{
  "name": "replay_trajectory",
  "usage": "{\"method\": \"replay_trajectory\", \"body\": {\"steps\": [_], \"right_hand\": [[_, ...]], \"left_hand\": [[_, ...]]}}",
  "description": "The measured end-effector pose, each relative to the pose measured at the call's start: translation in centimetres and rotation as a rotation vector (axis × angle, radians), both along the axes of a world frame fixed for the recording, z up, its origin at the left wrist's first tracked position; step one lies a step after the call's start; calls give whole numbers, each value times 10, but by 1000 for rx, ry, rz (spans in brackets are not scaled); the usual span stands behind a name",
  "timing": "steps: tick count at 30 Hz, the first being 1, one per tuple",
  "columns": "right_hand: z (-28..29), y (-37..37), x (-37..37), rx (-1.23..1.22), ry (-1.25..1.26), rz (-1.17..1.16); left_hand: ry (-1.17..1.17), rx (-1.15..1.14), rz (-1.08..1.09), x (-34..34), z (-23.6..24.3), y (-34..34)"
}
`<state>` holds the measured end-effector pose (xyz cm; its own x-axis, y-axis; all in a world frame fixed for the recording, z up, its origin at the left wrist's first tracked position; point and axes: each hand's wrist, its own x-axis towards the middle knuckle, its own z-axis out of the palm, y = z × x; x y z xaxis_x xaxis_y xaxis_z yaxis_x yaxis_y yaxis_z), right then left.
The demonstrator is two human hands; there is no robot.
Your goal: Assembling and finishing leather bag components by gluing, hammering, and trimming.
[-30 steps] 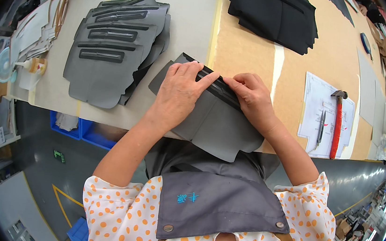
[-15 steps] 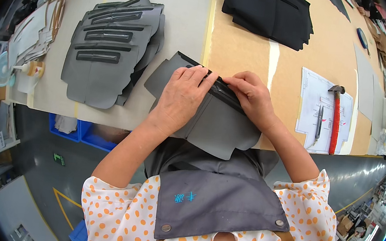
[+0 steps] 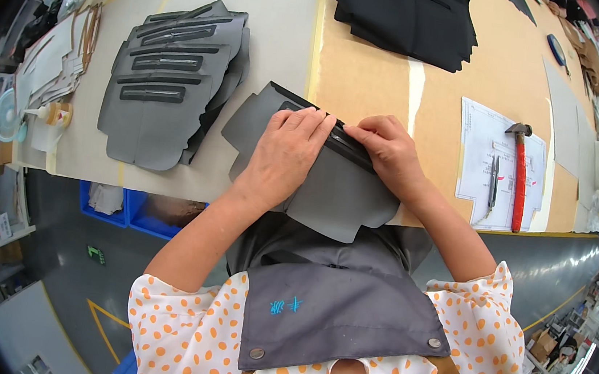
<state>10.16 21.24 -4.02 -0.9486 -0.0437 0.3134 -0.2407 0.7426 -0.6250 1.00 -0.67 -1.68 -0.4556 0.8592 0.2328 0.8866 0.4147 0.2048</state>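
Note:
A grey panel [image 3: 342, 199] with a black strip along its top edge lies at the table's front. My left hand [image 3: 293, 146] rests on it, fingers stretched over the strip and pressing down. My right hand [image 3: 383, 152] pinches the same edge just to the right, thumb and forefinger on the black strip [image 3: 351, 148]. To the left lies a pile of similar grey panels [image 3: 145, 127], their black-framed slots showing in staggered rows. Whatever is under my left fingertips is hidden.
Black fabric pieces [image 3: 397, 22] lie at the back. At right, a red-handled hammer [image 3: 519, 181] and scissors [image 3: 493, 182] rest on a paper pattern [image 3: 481, 126]. A glue bottle [image 3: 55, 115] and paper pieces [image 3: 47, 51] sit left. Blue bins [image 3: 137, 206] stand below the table [image 3: 272, 31].
The panel and both hands have shifted slightly left. My left fingers sit a little lower, still pressing on the strip, and the right hand keeps its pinch.

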Motion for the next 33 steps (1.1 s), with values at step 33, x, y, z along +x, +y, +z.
{"method": "replay_trajectory", "body": {"steps": [33], "right_hand": [[12, 24, 27, 156, 22, 60]], "left_hand": [[-2, -98, 1, 34, -1, 25]]}}
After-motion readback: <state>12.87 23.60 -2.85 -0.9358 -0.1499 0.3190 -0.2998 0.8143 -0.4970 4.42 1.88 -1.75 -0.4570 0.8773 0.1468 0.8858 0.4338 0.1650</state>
